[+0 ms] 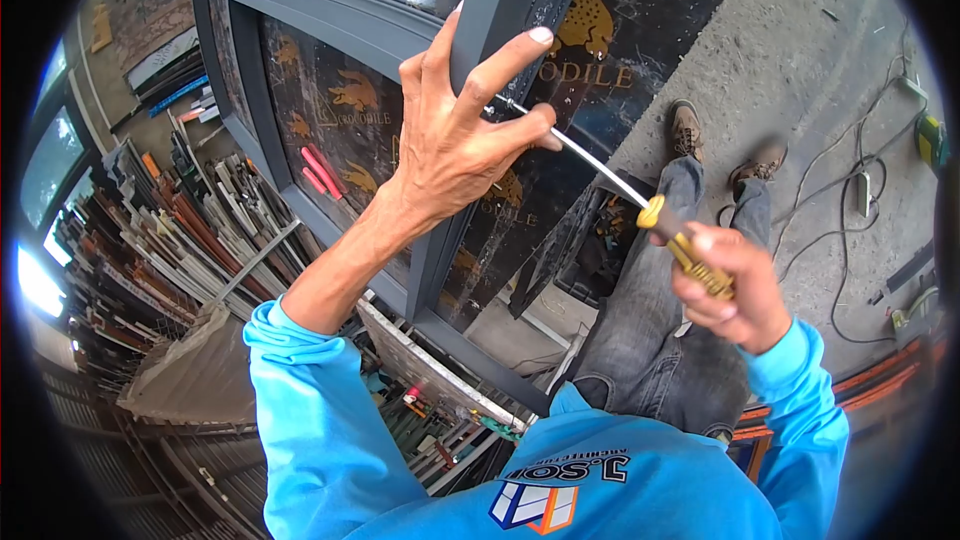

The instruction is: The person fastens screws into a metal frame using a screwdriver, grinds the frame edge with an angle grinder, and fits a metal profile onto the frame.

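Observation:
My right hand (735,285) is wrapped round the yellow and dark handle of a screwdriver (690,250). Its long metal shaft runs up and left to the side of a dark grey metal frame (490,15). Spread over a bar of that frame is my left hand (455,125), with its thumb and index finger on either side of the shaft near the tip. The tip itself is hard to make out between the fingers. Beneath the frame lies a dark board (610,40) with gold crocodile prints.
Red-handled pliers (322,172) lie on the board at the left. A dark crate (600,250) with small parts stands beside my legs. Cables (845,210) run over the concrete floor at the right. Many long metal profiles (190,230) are stacked at the left.

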`<state>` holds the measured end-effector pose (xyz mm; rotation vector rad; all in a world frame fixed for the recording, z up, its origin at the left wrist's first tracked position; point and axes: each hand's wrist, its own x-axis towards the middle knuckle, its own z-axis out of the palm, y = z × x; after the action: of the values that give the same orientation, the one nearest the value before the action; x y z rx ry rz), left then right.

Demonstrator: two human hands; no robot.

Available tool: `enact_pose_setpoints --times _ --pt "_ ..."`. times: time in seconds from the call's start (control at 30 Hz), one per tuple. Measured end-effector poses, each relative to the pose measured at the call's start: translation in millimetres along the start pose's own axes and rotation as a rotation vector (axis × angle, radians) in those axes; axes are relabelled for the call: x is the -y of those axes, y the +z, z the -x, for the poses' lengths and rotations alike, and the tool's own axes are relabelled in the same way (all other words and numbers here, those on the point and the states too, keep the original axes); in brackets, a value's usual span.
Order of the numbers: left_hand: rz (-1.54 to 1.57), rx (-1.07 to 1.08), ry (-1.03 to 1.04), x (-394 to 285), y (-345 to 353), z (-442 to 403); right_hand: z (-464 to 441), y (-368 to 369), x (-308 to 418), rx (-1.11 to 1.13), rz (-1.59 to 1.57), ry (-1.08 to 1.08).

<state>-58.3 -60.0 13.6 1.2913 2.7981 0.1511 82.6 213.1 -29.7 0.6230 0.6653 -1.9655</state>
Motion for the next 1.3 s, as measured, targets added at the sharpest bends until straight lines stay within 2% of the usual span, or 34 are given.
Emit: enact_pose_setpoints --times 0.1,0.13,0.2,0.27,0.3,0.33,0.4,0.47,0.53,0.57,0.8,0.83,0.87,1.07,1.1,1.23,1.3 --pt "-0.011 0.002 0.016 -5 -1 3 -5 -12 17 0.221 -0.411 0.317" --pt "-0.002 0.018 0.002 -5 -2 1 2 -6 27 0.127 -0.246 0.211" --pt "-0.005 0.022 -0.008 -8 -4 1 7 -1 21 -0.139 0.621 -0.510" --pt "-0.005 0.000 -0.019 -6 -1 0 16 -1 24 -0.374 1.371 -0.968" --pt "-0.002 0.004 -0.013 -6 -2 -1 18 -7 20 -0.404 1.585 -1.031" --pt "0.004 0.003 -0.013 -5 -1 -1 15 -12 19 -0.406 1.589 -1.026" --pt "-0.044 0.038 -0.008 -5 -1 2 8 -19 15 -0.248 1.648 -0.994" --pt "-0.040 0.039 -0.014 -4 -6 -4 1 -21 15 -0.234 1.655 -0.997" --pt "0.012 0.028 -0.003 -6 -7 -3 2 -15 11 -0.085 0.415 -0.286" --pt "0.010 0.047 -0.026 -8 -9 -5 3 -13 9 -0.085 0.411 -0.278" --pt "-0.004 0.027 -0.005 -5 -3 -1 6 -2 11 -0.203 0.711 -0.805" --pt "-0.002 0.028 -0.002 -5 -4 -1 12 -5 16 -0.297 1.126 -0.954" --pt "-0.009 0.035 0.001 -4 -5 0 13 -7 18 -0.301 1.128 -0.956" --pt "-0.025 0.067 -0.010 -5 -7 -3 4 -18 18 -0.094 0.225 -0.072" --pt "-0.004 0.083 -0.018 -8 -10 -4 9 -16 13 -0.097 0.213 -0.055" --pt "-0.019 0.075 -0.009 -7 -7 -3 12 -11 14 0.082 -0.232 0.218" --pt "-0.040 0.065 -0.002 -8 -8 -5 9 -6 10 -0.202 0.657 -0.581"
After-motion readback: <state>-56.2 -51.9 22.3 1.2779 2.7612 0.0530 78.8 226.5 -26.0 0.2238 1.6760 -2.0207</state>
